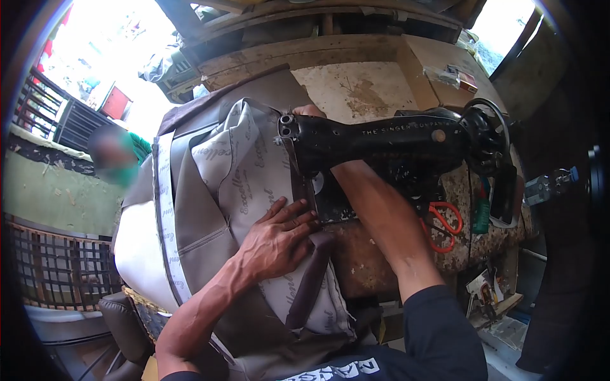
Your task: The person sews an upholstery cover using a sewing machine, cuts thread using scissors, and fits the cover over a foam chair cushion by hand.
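Note:
A black sewing machine (394,143) stands on a worn wooden table. Grey material (203,216) with a white printed backing is spread left of it and passes by the needle end. My left hand (276,241) lies on the material just in front of the needle area, palm down, fingers spread. My right arm reaches under the machine's arm. Beyond the machine head a small part of my right hand (310,112) shows at the material's far edge; its fingers are mostly hidden.
Orange-handled scissors (445,227) and a green object (481,216) lie on the table (375,260) at the right. A plastic bottle (549,184) is farther right. A cardboard box (438,70) is at the back. Another person (117,152) is at the left.

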The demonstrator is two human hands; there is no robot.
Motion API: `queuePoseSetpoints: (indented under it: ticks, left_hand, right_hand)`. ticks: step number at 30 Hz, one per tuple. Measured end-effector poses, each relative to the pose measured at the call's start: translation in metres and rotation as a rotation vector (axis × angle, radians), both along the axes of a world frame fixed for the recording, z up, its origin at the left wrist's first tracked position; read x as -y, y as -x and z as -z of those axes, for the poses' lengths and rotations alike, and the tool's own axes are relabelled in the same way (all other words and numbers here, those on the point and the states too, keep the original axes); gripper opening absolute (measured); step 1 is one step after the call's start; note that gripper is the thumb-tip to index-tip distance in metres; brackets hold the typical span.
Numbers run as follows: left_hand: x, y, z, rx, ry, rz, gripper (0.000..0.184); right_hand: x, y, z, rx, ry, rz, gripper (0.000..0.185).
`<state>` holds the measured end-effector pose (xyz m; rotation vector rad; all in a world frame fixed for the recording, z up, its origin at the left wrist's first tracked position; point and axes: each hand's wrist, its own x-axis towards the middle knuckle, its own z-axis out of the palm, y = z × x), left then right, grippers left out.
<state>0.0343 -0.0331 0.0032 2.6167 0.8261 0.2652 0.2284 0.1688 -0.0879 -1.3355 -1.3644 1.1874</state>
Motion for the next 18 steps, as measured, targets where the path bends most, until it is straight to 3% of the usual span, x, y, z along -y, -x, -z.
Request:
queuePoseSetpoints:
  ticks: [13,15,18]
  left_hand:
    - [-0.035,-0.003,0.012,0.066,-0.067,-0.004,0.047]
    - [-0.040,-0.002,0.011,0.092,-0.081,0.020,0.048]
    - [-0.047,-0.001,0.014,0.104,-0.101,0.033,0.050]
  right_hand:
    - [-0.033,0.015,-0.017,0.233,0.018,0.142,0.017]
    - [-0.039,0.019,-0.011,0.253,-0.079,0.125,0.018]
    - [-0.038,0.018,-0.031,0.283,0.034,0.108,0.018]
